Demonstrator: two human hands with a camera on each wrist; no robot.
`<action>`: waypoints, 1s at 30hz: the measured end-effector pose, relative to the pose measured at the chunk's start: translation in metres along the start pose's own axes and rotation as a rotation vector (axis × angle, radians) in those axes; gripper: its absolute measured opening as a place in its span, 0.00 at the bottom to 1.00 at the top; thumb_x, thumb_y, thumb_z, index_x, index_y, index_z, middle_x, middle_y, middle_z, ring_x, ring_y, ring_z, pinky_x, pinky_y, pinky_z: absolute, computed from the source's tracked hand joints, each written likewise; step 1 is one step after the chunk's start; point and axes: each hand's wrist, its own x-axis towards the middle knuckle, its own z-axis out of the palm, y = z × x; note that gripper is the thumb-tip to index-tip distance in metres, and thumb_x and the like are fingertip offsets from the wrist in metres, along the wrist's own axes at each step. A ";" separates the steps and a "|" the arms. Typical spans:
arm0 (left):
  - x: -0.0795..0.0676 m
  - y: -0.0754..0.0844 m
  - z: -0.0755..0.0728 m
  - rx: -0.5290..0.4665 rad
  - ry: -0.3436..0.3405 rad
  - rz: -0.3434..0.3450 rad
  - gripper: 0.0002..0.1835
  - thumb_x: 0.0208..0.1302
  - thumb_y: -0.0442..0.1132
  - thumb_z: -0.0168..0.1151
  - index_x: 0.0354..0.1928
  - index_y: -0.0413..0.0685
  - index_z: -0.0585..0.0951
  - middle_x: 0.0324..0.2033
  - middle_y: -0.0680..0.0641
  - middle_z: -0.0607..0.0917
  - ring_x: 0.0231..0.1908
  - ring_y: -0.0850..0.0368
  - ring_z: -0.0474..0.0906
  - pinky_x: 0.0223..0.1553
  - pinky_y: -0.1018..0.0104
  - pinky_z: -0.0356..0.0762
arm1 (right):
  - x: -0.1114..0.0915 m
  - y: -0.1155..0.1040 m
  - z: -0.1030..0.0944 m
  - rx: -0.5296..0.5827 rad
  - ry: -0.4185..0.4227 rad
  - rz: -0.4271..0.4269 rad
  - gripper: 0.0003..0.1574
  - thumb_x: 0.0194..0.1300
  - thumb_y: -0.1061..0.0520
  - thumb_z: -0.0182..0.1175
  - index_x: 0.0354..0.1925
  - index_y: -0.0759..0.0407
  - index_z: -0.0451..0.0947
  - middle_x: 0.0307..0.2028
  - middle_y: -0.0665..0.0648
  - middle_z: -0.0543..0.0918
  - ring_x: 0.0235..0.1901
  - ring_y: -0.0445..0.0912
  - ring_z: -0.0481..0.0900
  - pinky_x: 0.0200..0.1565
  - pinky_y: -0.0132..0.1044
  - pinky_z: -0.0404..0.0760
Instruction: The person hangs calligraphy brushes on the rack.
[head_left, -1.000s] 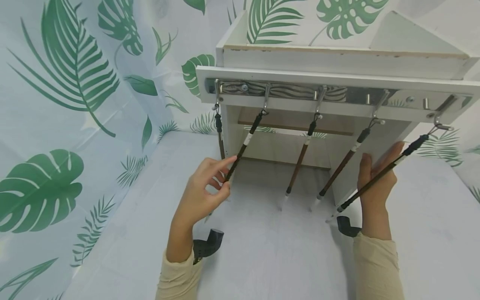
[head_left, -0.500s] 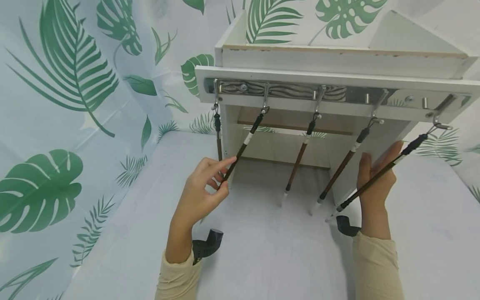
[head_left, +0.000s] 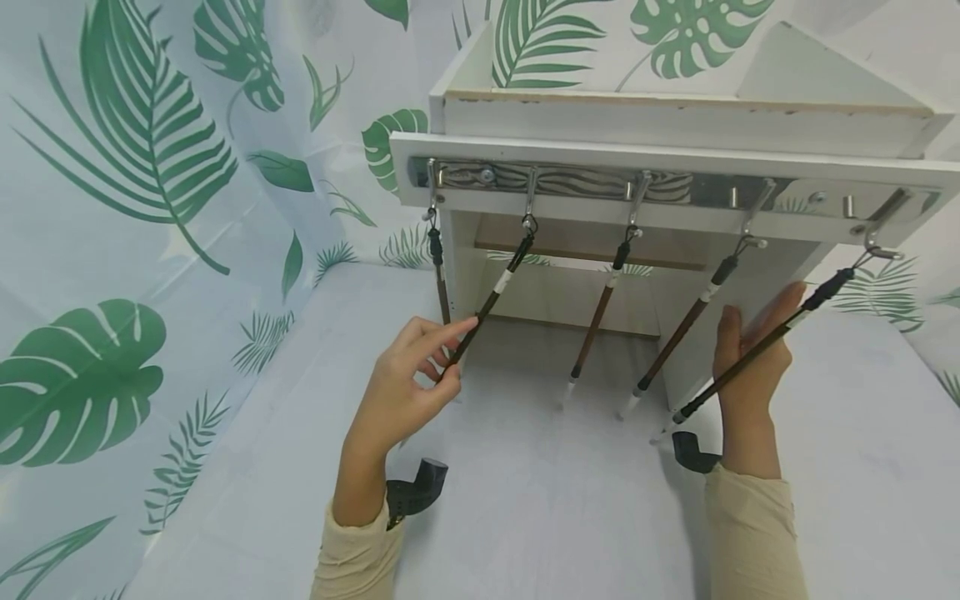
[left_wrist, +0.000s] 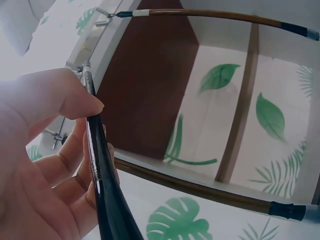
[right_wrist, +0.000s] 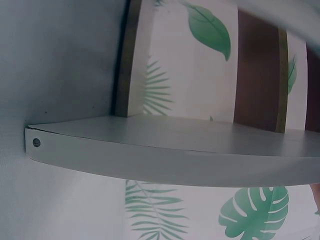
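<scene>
My left hand [head_left: 405,383] pinches the dark handle of a calligraphy brush [head_left: 497,287] between thumb and fingertips. The brush slants from its cord loop, which is around the second hook [head_left: 532,193] from the left. In the left wrist view, the dark brush [left_wrist: 102,165] runs down past the thumb and fingers. Several other brushes [head_left: 600,321] with brown handles and pale tips hang from the same metal hook rail [head_left: 585,181]. Beyond the rightmost brush [head_left: 772,337], my right hand [head_left: 750,412] rests against the white side panel [head_left: 693,350], fingers extended along it.
The white wooden rack [head_left: 675,129] stands on a pale surface [head_left: 555,517] and has a brown crosspiece [head_left: 585,254]. The right wrist view shows its side board [right_wrist: 150,160] up close. Leaf-printed sheeting [head_left: 300,100] covers the walls behind.
My left hand has shifted very slightly with the pinched brush, and the brush's top end now sits a little lower and right below its hook. The right hand stays on the panel.
</scene>
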 end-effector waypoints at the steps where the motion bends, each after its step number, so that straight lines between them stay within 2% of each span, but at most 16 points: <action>1: 0.000 0.000 0.000 0.002 -0.003 0.000 0.27 0.51 0.24 0.56 0.55 0.49 0.76 0.35 0.47 0.74 0.31 0.62 0.72 0.27 0.73 0.76 | 0.000 0.000 0.000 0.000 -0.001 0.001 0.38 0.69 0.49 0.44 0.69 0.35 0.37 0.53 0.76 0.71 0.51 0.69 0.72 0.53 0.65 0.69; 7: 0.000 -0.001 0.001 0.013 -0.038 -0.018 0.27 0.51 0.25 0.57 0.56 0.51 0.75 0.34 0.49 0.74 0.31 0.62 0.73 0.28 0.73 0.77 | 0.001 0.001 0.000 0.013 0.008 -0.013 0.38 0.69 0.49 0.45 0.69 0.42 0.37 0.54 0.75 0.72 0.51 0.68 0.73 0.53 0.64 0.69; 20: 0.003 -0.007 0.004 0.027 -0.108 -0.031 0.30 0.53 0.26 0.55 0.61 0.53 0.71 0.34 0.49 0.73 0.31 0.62 0.71 0.30 0.74 0.78 | 0.000 0.000 -0.001 0.004 0.001 0.008 0.39 0.68 0.48 0.44 0.69 0.47 0.37 0.53 0.76 0.71 0.51 0.69 0.73 0.52 0.65 0.69; 26: 0.004 -0.013 0.010 0.004 -0.119 -0.041 0.31 0.53 0.26 0.56 0.62 0.54 0.69 0.35 0.45 0.73 0.32 0.61 0.72 0.30 0.73 0.79 | 0.000 0.000 -0.001 0.009 0.016 0.002 0.38 0.68 0.48 0.45 0.69 0.38 0.39 0.53 0.76 0.72 0.50 0.69 0.73 0.52 0.65 0.69; 30: 0.004 -0.020 0.015 -0.022 -0.113 -0.030 0.32 0.53 0.25 0.56 0.62 0.53 0.69 0.36 0.45 0.73 0.32 0.60 0.73 0.30 0.70 0.80 | 0.000 0.000 0.000 0.019 0.025 -0.012 0.37 0.68 0.50 0.45 0.68 0.31 0.40 0.52 0.76 0.73 0.49 0.70 0.74 0.51 0.66 0.70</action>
